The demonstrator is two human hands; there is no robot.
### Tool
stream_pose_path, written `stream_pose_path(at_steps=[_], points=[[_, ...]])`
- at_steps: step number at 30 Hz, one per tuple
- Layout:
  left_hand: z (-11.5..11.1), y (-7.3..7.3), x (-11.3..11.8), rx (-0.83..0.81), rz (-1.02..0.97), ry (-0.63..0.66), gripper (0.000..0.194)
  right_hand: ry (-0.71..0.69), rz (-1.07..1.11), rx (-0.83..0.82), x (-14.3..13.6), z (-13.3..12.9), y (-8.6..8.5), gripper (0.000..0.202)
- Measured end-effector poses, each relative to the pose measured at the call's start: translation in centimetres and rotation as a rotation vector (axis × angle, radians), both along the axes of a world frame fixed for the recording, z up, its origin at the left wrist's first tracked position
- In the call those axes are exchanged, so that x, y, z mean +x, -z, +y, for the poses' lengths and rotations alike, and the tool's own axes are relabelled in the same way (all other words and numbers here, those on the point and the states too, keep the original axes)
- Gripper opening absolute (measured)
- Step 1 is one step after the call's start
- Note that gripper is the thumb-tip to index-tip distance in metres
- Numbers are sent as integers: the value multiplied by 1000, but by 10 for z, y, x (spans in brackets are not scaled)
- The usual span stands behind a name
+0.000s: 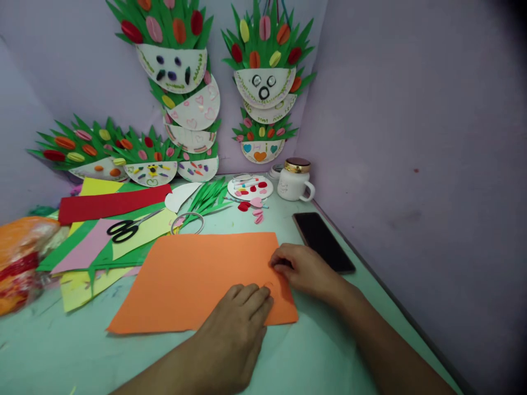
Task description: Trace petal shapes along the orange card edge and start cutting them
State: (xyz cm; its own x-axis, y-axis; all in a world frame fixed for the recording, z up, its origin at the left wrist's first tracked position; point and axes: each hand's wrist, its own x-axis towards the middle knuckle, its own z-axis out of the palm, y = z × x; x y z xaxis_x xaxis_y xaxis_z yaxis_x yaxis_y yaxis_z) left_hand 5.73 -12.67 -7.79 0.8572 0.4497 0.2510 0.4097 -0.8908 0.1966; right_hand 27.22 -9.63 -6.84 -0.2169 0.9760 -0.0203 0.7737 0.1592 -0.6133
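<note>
A large sheet of orange paper point(197, 280) lies flat on the table in front of me. My left hand point(241, 318) rests on its lower right part, fingers lying flat and close together. Beside those fingertips, a small curved mark point(269, 284) shows faintly on the paper. At the sheet's right edge is my right hand point(302, 269), its fingers curled into a pinch against the paper. Whatever sits between those fingers, if anything, is hidden.
Scissors point(123, 230) lie on coloured paper sheets point(115, 204) at left, near a tape ring point(187, 223). Green strips point(209, 197), a plate of cut petals point(250, 187), a lidded mug point(294, 181) and a phone point(323, 241) are farther back. Paper-plate flower crafts point(263, 88) hang on the wall.
</note>
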Motion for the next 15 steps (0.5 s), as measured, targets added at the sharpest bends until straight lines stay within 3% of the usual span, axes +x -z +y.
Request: stream_pose_path(at_steps=[3,8,11,15], points=[[-2,-1,-1,-3,-23,-14,39,44,13,35,5,-6,2,23],[1,2,2,64,-49,4,38,-63,54,20,-2,-16,-3,20],[8,20,5,186,-78,50,33,-83,55,3,-6,-20,-2,18],[19,58,7,393,-209,-30,23,-16,114,-45,-7,-18,6,16]])
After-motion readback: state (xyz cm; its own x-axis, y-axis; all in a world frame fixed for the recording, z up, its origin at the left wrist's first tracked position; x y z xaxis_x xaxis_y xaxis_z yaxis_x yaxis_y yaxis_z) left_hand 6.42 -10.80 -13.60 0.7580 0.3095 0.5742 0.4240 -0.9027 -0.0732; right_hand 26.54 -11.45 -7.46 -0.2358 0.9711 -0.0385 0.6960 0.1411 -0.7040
